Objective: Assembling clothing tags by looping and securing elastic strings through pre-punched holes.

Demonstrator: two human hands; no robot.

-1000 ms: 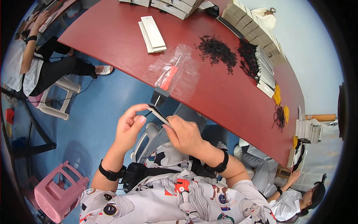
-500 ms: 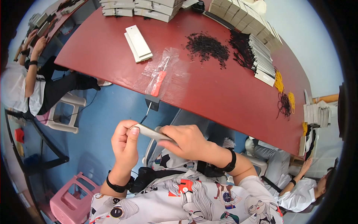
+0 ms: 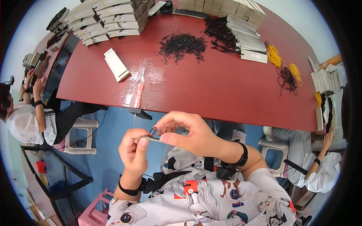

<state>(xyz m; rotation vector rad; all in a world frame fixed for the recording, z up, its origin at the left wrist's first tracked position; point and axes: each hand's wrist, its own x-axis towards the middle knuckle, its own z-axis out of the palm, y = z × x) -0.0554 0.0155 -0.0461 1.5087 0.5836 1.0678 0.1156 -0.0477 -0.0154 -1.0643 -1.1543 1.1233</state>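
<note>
Pinched between the thumb and fingers of my left hand [image 3: 134,148] is a thin, pale card [image 3: 151,139], turned nearly edge-on. A black cord loop [image 3: 152,130] rises from it. My right hand [image 3: 192,132] has its thumb at the card's right end, with curled fingertips close beside the loop. Whether those fingertips grip the cord is hard to make out. Just beyond my hands, a hook tool with an orange handle [image 3: 139,95] lies under clear film at the table edge. Its thin metal rod [image 3: 135,120] sticks out past a black block [image 3: 140,113].
On the red table [image 3: 181,86] lie white cards [image 3: 116,66], a heap of small black pieces [image 3: 183,46], a row of tags [image 3: 247,39] with black cords, and yellow cords [image 3: 275,55]. Card stacks [image 3: 117,22] stand behind. People sit left and right; a pink stool [image 3: 96,211] is lower left.
The card has turned from showing its face to nearly edge-on. Black cord that ran to the rod is now a loop at the card, apart from the rod. My right fingers have lifted. The view has shifted.
</note>
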